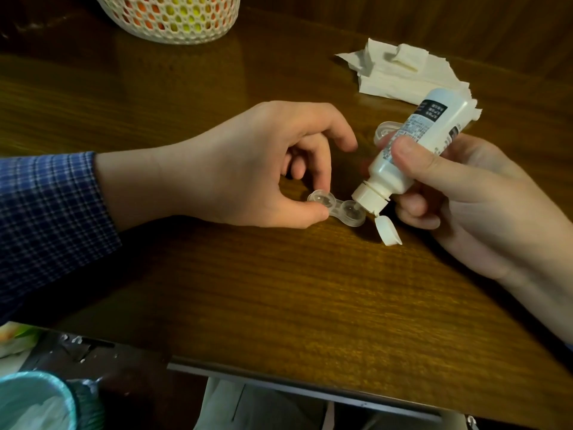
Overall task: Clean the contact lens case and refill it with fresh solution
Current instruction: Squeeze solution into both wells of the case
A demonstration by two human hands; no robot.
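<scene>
Glossy wood table [279,290] underlies both hands. Left hand [235,169] pinches the clear twin-well case [119,207] by one well; right hand [459,200] grips the tilted white bottle [412,144], nozzle touching the other well.

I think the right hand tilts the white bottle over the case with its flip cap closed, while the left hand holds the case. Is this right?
Not quite. The head view shows the flip cap open, hanging below the nozzle. Otherwise yes: the right hand tilts the white bottle over the case, held by the left hand.
</scene>
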